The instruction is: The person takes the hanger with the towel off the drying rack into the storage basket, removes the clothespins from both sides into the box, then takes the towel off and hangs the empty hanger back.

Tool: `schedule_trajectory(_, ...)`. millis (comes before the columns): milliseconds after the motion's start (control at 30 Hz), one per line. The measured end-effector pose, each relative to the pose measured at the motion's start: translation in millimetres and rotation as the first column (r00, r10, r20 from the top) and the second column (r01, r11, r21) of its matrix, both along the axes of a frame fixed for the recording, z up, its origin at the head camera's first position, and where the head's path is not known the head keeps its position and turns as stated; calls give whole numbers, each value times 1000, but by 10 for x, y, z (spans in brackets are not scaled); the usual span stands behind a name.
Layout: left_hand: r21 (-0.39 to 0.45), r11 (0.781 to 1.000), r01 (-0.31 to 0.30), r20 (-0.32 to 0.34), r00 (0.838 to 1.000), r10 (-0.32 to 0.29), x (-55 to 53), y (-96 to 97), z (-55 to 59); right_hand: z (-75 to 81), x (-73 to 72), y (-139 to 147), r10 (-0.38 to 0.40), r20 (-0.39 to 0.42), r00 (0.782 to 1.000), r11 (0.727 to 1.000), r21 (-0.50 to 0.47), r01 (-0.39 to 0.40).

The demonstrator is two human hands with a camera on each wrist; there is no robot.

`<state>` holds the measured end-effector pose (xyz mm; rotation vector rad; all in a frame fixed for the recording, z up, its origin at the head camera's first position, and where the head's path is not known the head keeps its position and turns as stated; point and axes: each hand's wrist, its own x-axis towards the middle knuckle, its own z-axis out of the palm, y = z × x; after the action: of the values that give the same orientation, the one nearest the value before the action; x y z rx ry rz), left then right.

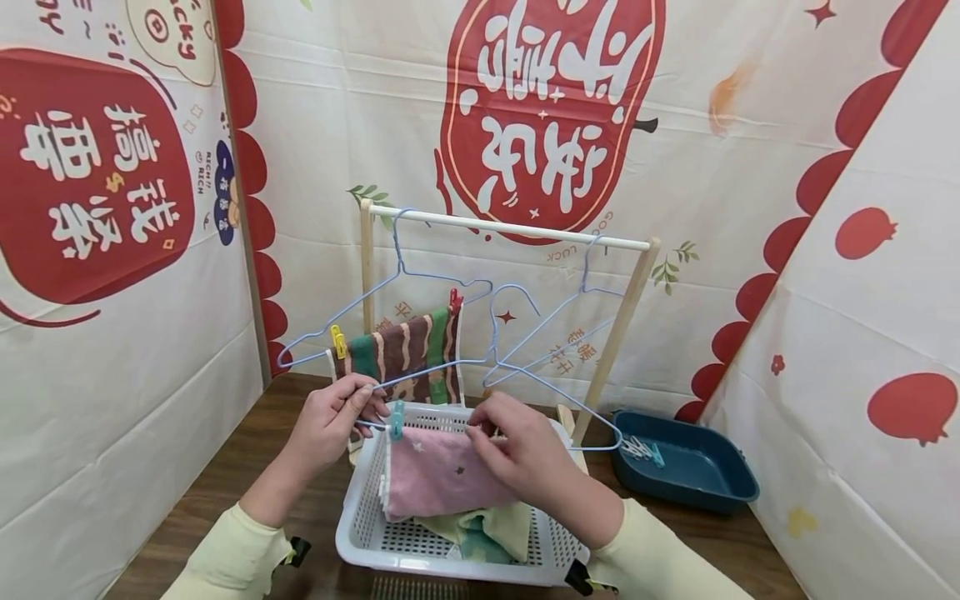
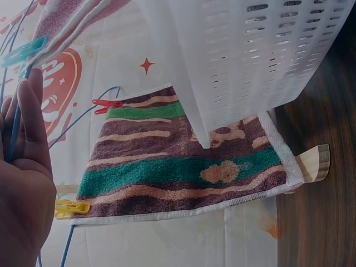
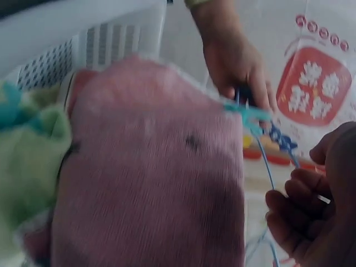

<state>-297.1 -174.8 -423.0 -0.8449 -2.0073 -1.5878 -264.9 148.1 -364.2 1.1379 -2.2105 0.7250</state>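
White printed backdrop (image 1: pixel 337 125) with red scalloped edging (image 1: pixel 251 162); dark wood-grain tabletop (image 1: pixel 202 483); red fruit print (image 1: pixel 911 408) at right.

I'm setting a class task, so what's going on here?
A person's left grip holds a blue wire hanger; a teal plastic clip pins one corner of a pink cloth towel to it. The right grip is near the towel's upper edge; whether it touches is unclear. Behind, a brown-and-green striped towel hangs, clipped, from a second blue wire hanger.
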Motion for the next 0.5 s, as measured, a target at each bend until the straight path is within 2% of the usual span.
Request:
schedule_trajectory(100, 0, 1000, 5, 1, 1000, -5, -4, 6, 7, 27, 13, -166, 21, 55, 998, 1000, 7, -21)
schedule_trajectory(233, 2, 1000, 8, -3, 1000, -8, -4, 14, 10, 45, 22, -346, 22, 184, 983, 1000, 12, -25)
schedule_trajectory(367, 7, 1000, 14, -11, 1000, -14, 1, 24, 13, 42, 3, -491, -6, 324, 946, 1000, 18, 0)
schedule_trajectory(500, 12, 1000, 24, -19, 1000, -24, 9, 35, 18, 13, -47, -609, -11, 423, 906, 1000, 4, 10)
